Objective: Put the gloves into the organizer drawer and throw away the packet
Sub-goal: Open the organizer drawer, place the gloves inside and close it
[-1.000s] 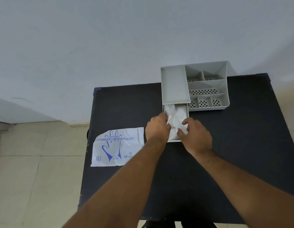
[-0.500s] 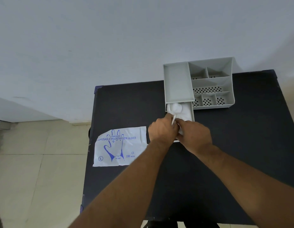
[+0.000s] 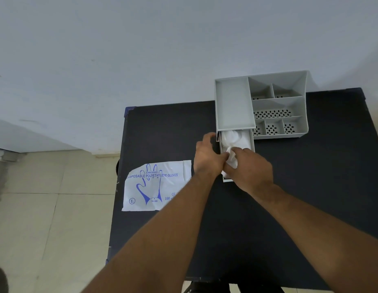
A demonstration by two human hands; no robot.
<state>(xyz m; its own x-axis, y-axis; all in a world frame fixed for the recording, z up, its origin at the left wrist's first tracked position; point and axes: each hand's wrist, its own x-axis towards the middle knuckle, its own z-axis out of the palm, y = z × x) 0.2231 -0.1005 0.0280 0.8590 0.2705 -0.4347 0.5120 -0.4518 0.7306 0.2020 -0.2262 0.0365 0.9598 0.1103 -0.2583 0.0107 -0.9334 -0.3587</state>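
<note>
A grey organizer (image 3: 277,102) stands at the far side of the black table (image 3: 310,187), its drawer (image 3: 252,142) pulled out toward me. Thin white gloves (image 3: 234,137) lie bunched inside the drawer. My left hand (image 3: 207,157) rests at the drawer's left side, fingers touching the gloves. My right hand (image 3: 250,168) covers the drawer's near end and pinches a fold of the gloves. The white glove packet (image 3: 156,185) with blue print lies flat at the table's left edge, hanging slightly over it.
A pale wall rises just behind the table. Beige floor tiles (image 3: 46,208) lie to the left, below the table's left edge. The organizer's other compartments look empty.
Both hands have closed in over the drawer's near end, bunching the gloves tighter. My view has shifted slightly, so the organizer sits further right in frame.
</note>
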